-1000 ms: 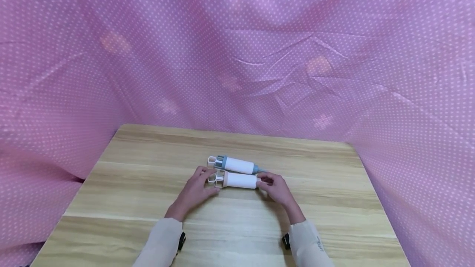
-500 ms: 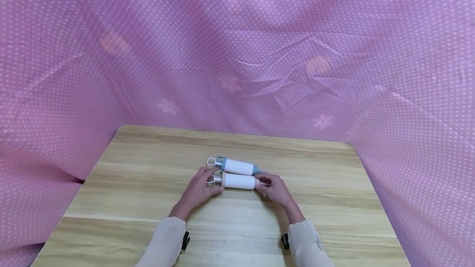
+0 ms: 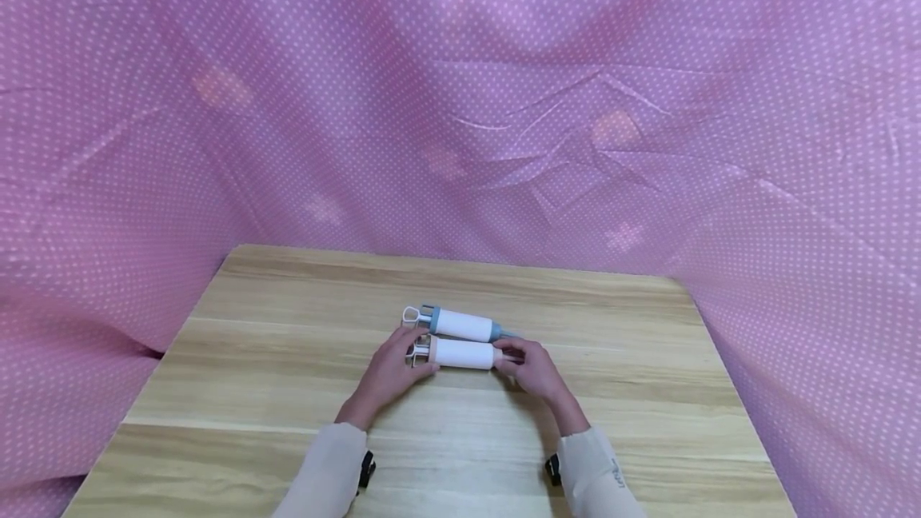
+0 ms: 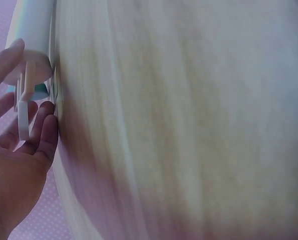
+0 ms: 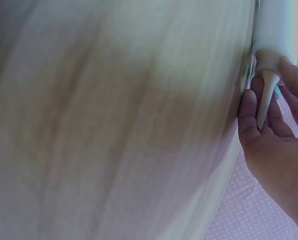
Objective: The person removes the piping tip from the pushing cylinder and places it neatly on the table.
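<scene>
Two large plunger syringes lie side by side on the wooden table, their ring handles to the left. The nearer, a white syringe with pale pink ends point(image 3: 464, 353), is between my hands. My left hand point(image 3: 392, 368) holds its handle end; the left wrist view shows the thumb point(image 4: 8, 57) on the barrel's edge and fingers curled around the handle. At the nozzle end, my right hand point(image 3: 538, 372) grips the pink tip, the thin nozzle point(image 5: 267, 102) passing between its fingers. Just behind lies the white syringe with blue-grey ends point(image 3: 464, 325), touched by neither hand for certain.
The wood-grain table point(image 3: 288, 374) extends around both hands. A pink dotted cloth point(image 3: 460, 142) hangs behind the table and along both sides. Each sleeve has a dark wrist device, the left one point(image 3: 367, 468) and the right one point(image 3: 552, 469).
My left hand has moved slightly right, its thumb now at the near syringe's collar. My right hand has closed further onto the nozzle end. The near syringe has shifted slightly; the other looks nearly unmoved.
</scene>
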`<move>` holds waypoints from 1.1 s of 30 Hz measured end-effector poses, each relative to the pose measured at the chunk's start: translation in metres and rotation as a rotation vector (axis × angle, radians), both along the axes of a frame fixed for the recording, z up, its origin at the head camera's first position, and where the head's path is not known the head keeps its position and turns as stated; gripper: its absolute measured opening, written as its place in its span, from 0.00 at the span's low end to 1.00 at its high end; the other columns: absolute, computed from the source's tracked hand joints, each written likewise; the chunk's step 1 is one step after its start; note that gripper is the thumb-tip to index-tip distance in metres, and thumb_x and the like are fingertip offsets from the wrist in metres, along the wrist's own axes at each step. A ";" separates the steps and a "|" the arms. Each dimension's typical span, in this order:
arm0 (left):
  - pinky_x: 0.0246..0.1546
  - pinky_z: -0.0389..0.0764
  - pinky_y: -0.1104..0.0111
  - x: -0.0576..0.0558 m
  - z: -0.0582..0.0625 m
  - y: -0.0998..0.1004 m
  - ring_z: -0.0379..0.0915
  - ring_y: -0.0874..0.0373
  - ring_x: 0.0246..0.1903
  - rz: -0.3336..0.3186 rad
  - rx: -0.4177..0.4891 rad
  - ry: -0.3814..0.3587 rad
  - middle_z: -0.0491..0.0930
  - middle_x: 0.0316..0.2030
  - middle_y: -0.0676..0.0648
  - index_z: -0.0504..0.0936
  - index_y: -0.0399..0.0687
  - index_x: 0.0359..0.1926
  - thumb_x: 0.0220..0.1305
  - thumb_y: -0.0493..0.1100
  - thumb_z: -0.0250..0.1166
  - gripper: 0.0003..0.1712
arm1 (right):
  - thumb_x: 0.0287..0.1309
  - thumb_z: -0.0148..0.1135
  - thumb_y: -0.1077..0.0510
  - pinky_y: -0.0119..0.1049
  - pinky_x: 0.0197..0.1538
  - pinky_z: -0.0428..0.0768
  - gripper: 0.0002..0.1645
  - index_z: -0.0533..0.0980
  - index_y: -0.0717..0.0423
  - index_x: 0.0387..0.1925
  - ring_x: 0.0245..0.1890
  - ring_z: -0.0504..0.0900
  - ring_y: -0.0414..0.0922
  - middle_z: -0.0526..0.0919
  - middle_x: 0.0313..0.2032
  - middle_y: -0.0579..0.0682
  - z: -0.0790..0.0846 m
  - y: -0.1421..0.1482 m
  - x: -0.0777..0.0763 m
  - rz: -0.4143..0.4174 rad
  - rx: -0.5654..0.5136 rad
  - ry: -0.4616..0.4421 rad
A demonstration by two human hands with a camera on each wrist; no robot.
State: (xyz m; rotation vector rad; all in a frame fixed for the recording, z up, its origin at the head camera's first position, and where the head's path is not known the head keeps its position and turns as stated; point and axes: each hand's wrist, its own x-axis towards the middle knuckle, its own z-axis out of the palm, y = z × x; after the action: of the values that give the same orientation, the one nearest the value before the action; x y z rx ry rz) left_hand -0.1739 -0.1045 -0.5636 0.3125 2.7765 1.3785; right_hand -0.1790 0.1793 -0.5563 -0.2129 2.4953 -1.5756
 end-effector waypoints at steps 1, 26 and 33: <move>0.64 0.71 0.45 0.000 0.000 0.000 0.72 0.45 0.61 -0.001 -0.001 0.003 0.75 0.61 0.46 0.75 0.45 0.68 0.55 0.51 0.79 0.41 | 0.61 0.68 0.68 0.42 0.50 0.84 0.16 0.82 0.65 0.51 0.50 0.84 0.56 0.85 0.50 0.63 0.006 -0.001 0.002 0.003 -0.004 0.005; 0.49 0.84 0.59 0.009 0.015 -0.010 0.80 0.48 0.49 0.023 0.204 -0.020 0.77 0.56 0.42 0.77 0.44 0.65 0.54 0.42 0.79 0.37 | 0.63 0.69 0.64 0.44 0.53 0.84 0.19 0.80 0.66 0.54 0.52 0.83 0.60 0.82 0.53 0.65 0.013 0.003 0.002 0.121 -0.128 0.061; 0.48 0.84 0.59 0.018 0.021 -0.011 0.79 0.49 0.49 0.051 0.256 -0.057 0.77 0.57 0.45 0.77 0.46 0.65 0.55 0.44 0.79 0.37 | 0.63 0.69 0.63 0.44 0.51 0.84 0.18 0.80 0.63 0.53 0.52 0.84 0.57 0.81 0.55 0.62 0.016 0.004 0.009 0.132 -0.160 0.038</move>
State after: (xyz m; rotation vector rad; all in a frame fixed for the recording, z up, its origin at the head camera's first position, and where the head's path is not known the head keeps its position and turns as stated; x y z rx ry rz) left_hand -0.1557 -0.1157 -0.5423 0.2058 2.5808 1.7294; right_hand -0.1702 0.1836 -0.5402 -0.4244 2.3293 -1.7315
